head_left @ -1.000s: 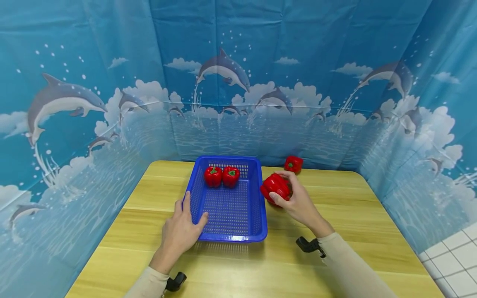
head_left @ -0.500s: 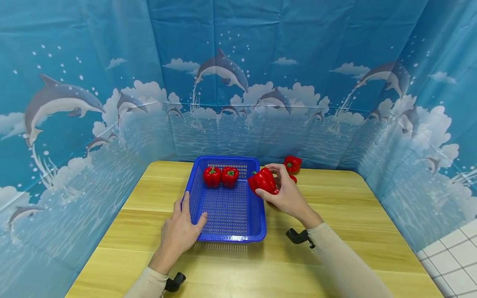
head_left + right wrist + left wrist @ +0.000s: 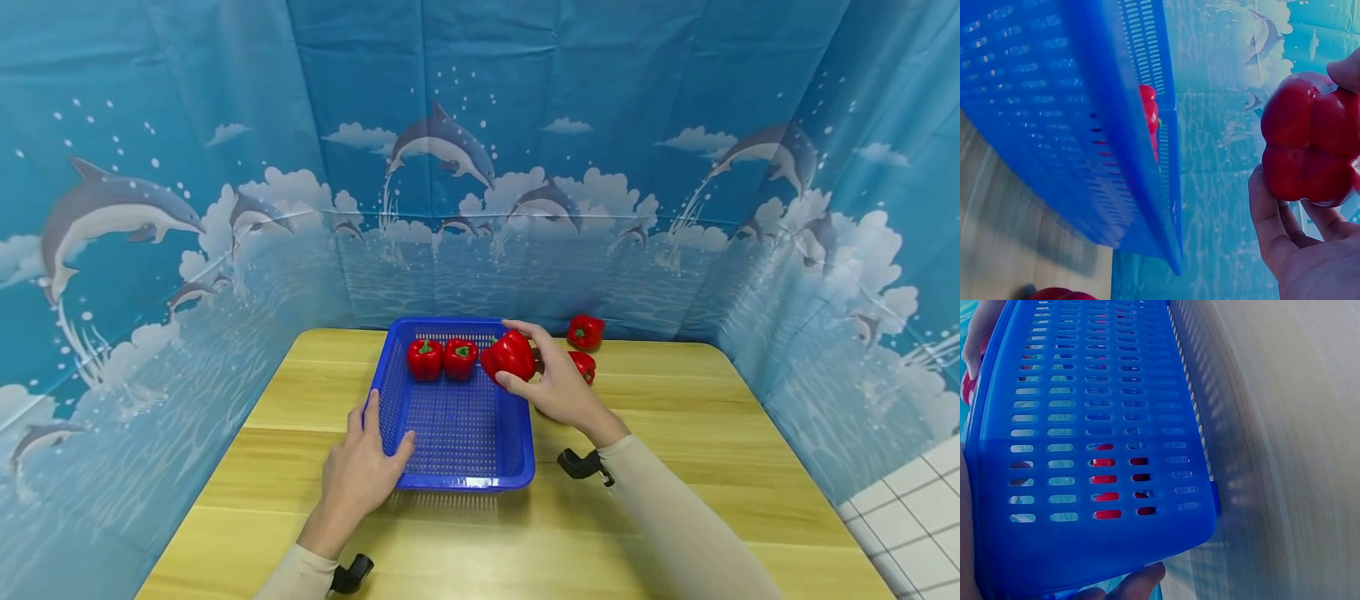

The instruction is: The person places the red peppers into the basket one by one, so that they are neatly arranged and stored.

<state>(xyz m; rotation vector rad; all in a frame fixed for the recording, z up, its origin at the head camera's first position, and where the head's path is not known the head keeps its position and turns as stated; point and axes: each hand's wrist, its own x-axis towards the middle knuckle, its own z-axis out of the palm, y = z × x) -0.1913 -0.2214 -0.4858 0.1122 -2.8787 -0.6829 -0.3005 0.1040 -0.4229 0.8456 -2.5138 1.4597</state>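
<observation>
A red bell pepper [image 3: 508, 357] is in my right hand [image 3: 562, 387], pinched between thumb and fingers over the right rim of the blue basket [image 3: 465, 482]. Its lobed underside faces the camera in the right wrist view, with fingers curled around the bell pepper [image 3: 1310, 144]. My left hand [image 3: 360, 471] grips the basket's left rim, thumb inside and fingers along the outer wall. Two more red peppers, one on the left [image 3: 425, 360] and one on the right [image 3: 460, 358], lie side by side at the basket's far end, green stems showing.
To the right of the basket, a red pepper [image 3: 585, 332] lies at the table's back edge. Another pepper [image 3: 582, 367] is partly hidden behind my right hand. The wooden table [image 3: 675, 467] is backed by a blue dolphin-print curtain [image 3: 480, 275].
My right hand has lifted the pepper from the table and carried it left, over the basket's right rim. A pepper behind that hand has come into view. The left hand stays on the basket.
</observation>
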